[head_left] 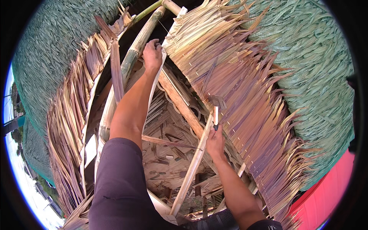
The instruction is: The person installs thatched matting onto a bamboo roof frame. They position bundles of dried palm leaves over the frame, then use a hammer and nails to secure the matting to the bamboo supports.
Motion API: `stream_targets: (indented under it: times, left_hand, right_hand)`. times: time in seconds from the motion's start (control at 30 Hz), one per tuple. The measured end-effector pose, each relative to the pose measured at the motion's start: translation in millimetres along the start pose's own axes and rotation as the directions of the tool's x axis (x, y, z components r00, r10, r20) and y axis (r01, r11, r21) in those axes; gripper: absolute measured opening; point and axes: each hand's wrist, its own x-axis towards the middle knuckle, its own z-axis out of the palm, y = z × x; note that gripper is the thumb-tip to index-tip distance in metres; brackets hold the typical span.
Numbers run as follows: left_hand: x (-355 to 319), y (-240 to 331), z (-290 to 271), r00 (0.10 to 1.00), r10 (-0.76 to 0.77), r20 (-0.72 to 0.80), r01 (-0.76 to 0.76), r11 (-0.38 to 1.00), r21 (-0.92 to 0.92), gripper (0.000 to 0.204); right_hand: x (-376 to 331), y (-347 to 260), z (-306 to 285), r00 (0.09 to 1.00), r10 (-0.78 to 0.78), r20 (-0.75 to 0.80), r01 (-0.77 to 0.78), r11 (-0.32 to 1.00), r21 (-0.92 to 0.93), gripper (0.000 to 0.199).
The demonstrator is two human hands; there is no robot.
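Note:
My right hand (216,142) is closed around the handle of a hammer (216,111). The hammer's metal head is up against the inner edge of a thatch panel of dried palm leaves (230,76). Higher up and to the left, my left hand (152,55) has its fingers curled beside the panel's pale edge strip (154,86); whatever they pinch is too small to make out. A thick bamboo pole (134,51) runs just left of that hand. Below the hammer, a pale wooden batten (191,168) slants down toward me.
Another thatch panel (69,119) lies on the left. Between the panels is an opening with a brown plank (180,99) and a littered floor (165,165) far below. Green netting (310,57) covers bulging thatch on both sides. A red sheet (326,195) is at lower right.

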Motion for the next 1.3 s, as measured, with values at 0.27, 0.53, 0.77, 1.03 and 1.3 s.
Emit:
stream_targets:
  times: [0.27,0.53,0.77,1.03,1.3]
  left_hand:
    - [-3.5,13.9,-8.7,0.971,0.092,0.219,-0.111,0.991,0.078,0.024]
    - [-6.6,13.2,-12.8,0.97,0.068,0.232,-0.107,0.981,0.159,0.02]
    - [-12.6,22.5,-10.4,0.966,0.102,0.237,-0.163,0.952,0.258,0.021]
    - [-7.7,18.6,-9.4,0.969,0.123,0.212,-0.173,0.955,0.239,0.02]
    - [-10.8,16.4,-10.8,0.971,0.08,0.224,-0.14,0.954,0.264,0.021]
  right_hand:
    - [35.2,-66.9,-7.9,0.989,-0.109,0.103,0.101,0.992,0.073,0.039]
    - [95.2,-150.8,-2.3,0.925,-0.354,0.138,0.308,0.911,0.276,0.039]
    - [94.1,-174.3,6.7,0.874,-0.486,0.024,0.471,0.858,0.206,0.042]
    - [111.1,-183.1,20.2,0.875,-0.454,0.169,0.445,0.891,0.091,0.043]
    - [118.4,-185.6,19.2,0.874,-0.454,0.173,0.459,0.888,0.012,0.044]
